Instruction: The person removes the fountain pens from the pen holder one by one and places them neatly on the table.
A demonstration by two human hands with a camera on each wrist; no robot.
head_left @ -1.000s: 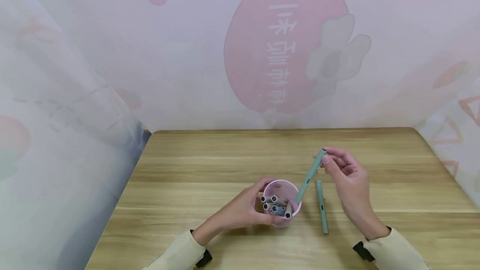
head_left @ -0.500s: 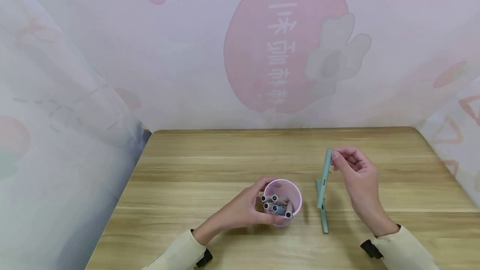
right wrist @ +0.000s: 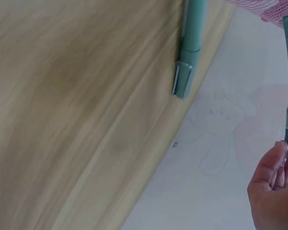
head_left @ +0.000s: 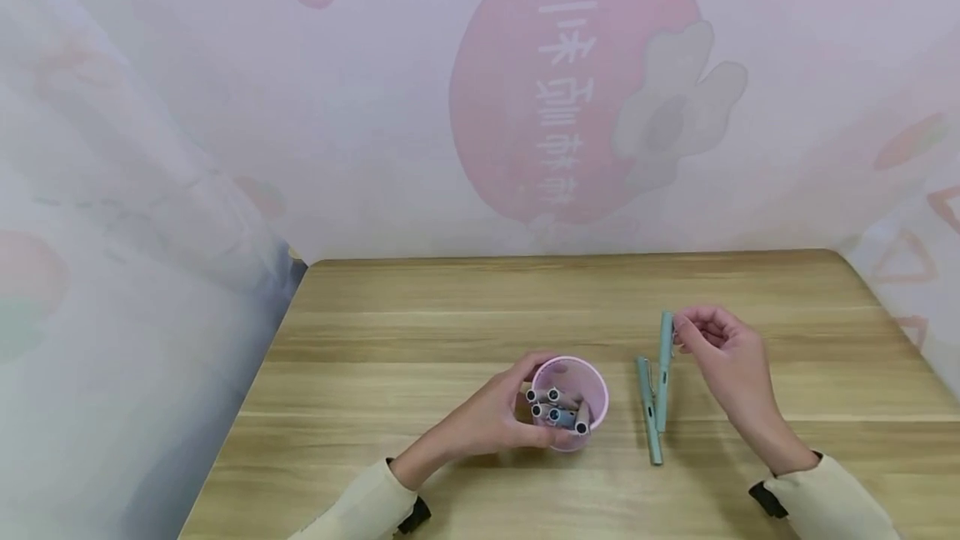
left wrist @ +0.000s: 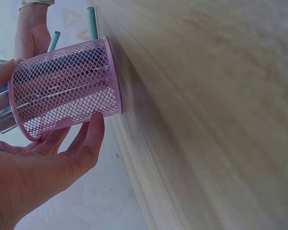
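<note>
Right hand (head_left: 727, 357), pinching a teal plastic pen (head_left: 664, 369), has carried it out of the pink mesh cup (head_left: 572, 402) the left hand (head_left: 498, 422) grips, down beside the pen lying flat (head_left: 648, 411) near the table's front edge.

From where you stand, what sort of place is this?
Probably a small desk corner set up for recording: a wooden table, cartoon-printed curtains on three sides, and a pink mesh pen cup.

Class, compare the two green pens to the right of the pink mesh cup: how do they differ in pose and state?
The held pen stands tilted, its top pinched by the right hand; the lying pen rests flat on the table, untouched. The held pen's lower end comes down beside the lying pen. Both are the same green, with clips.
</note>
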